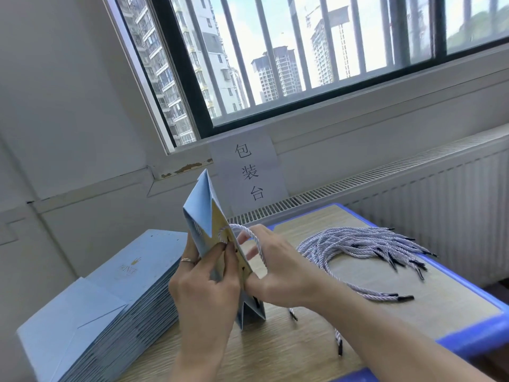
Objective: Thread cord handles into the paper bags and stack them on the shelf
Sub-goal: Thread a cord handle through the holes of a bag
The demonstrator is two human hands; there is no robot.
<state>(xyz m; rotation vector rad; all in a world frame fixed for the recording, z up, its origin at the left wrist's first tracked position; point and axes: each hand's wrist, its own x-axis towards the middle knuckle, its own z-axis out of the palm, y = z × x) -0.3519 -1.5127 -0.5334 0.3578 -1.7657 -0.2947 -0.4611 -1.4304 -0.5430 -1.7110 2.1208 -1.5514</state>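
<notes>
I watch the left hand (203, 290) pinch the upright blue bag (202, 208) while the right hand (278, 268) grips its white cord (249, 232) — the wall sign (264, 161) behind reads 包装台.

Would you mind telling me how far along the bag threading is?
Done: no finished bags show. In hand: left hand grips blue bag while right hand feeds a cord into it. Remaining: the flat bag stack and loose cord bundle; no shelf visible.

One camera is sitting on the person's head. It is looking forward and down, from very near, at the left hand (203, 288) and right hand (283, 271) over the light wooden table with a blue edge (275, 354). It is tilting sideways and facing the big barred window (303, 51).
</notes>
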